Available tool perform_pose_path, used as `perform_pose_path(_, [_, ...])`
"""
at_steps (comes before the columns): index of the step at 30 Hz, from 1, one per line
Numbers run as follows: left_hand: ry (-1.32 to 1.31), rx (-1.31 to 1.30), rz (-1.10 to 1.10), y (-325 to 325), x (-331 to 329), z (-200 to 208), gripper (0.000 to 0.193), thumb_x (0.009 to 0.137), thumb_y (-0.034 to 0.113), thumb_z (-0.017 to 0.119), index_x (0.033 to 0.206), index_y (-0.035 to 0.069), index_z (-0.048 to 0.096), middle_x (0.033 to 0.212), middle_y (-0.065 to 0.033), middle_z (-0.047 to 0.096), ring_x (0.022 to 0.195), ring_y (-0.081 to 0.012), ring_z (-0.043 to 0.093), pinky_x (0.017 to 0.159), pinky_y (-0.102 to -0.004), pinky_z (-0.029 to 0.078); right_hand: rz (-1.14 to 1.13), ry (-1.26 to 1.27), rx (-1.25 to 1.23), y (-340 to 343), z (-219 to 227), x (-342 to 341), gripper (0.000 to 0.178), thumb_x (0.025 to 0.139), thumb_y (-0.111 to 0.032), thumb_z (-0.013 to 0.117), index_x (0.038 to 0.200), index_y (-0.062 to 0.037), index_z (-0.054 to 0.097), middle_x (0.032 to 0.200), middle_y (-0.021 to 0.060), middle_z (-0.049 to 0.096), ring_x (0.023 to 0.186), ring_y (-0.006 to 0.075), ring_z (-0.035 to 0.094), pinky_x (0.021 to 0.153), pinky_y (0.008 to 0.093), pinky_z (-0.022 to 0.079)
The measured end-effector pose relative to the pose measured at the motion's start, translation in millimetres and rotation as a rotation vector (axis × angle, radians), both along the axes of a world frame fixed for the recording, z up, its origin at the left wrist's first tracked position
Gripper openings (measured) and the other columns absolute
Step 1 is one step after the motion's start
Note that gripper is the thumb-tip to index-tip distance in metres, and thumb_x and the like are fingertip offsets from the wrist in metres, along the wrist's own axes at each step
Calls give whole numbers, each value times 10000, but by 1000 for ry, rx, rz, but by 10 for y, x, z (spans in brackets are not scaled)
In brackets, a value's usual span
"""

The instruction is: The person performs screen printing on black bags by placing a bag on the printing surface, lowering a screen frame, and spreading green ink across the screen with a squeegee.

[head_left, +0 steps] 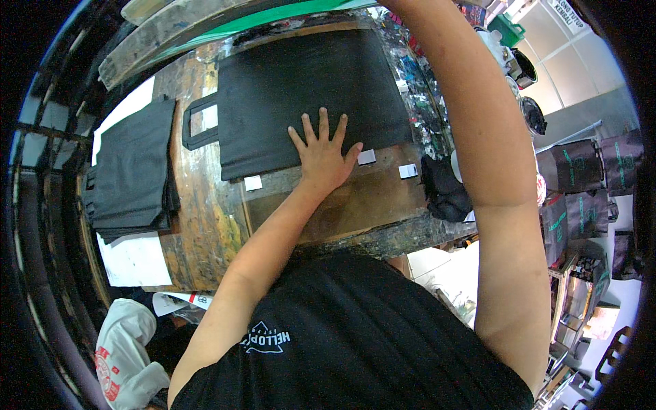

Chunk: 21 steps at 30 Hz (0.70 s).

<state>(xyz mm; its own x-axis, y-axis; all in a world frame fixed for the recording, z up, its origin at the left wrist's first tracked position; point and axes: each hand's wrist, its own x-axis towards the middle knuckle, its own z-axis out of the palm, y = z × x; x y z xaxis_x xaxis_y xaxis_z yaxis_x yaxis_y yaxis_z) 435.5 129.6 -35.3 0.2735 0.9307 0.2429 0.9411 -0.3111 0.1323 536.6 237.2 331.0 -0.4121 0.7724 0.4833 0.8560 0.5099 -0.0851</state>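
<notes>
A black fabric tote bag lies flat on a brown board on the worktable, its handle loop pointing left. My left hand rests on the bag's near part, fingers spread and palm down. Up along the right side stretches my right arm; its hand is beyond the top edge, out of sight. Small white tabs sit along the bag's near edge, one close to my left thumb. Above the bag's far edge slants a wooden frame with a green strip.
A stack of black bags lies at the left over white sheets. Bunched black cloth sits at the table's right edge. Printed dark bags hang farther right. White cloth is at the lower left.
</notes>
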Motion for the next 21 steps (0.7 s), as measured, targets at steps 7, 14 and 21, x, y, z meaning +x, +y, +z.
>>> perform_pose_path(7, [-14, -5, 4, -29, 6, -25, 781, 1027, 685, 430, 1633, 193, 419, 1714, -229, 273, 1561, -547, 194, 1176, -811, 49, -25, -5, 80, 49, -137, 6, 783, 1052, -752, 325, 871, -67, 659, 765, 48, 623, 694, 162, 571, 596, 339, 484])
perform_pose_path(14, [-595, -33, 99, 31, -419, 846, 752, 983, 561, 669, 1525, 61, 522, 1443, -223, 596, 1258, -350, 599, 1095, -557, 415, -49, -17, 263, 28, -131, 152, 763, 1048, -734, 367, 841, -53, 642, 778, 85, 646, 735, 212, 599, 735, 418, 511])
perform_pose_path(21, [-1630, 95, -75, -74, -1939, 1760, 757, 962, 210, 807, 1558, 5, 387, 1113, -71, 693, 976, -148, 671, 860, -283, 551, 35, 9, 390, -338, -634, 59, 591, 992, -626, 560, 914, -50, 672, 841, 151, 685, 830, 318, 654, 812, 499, 466])
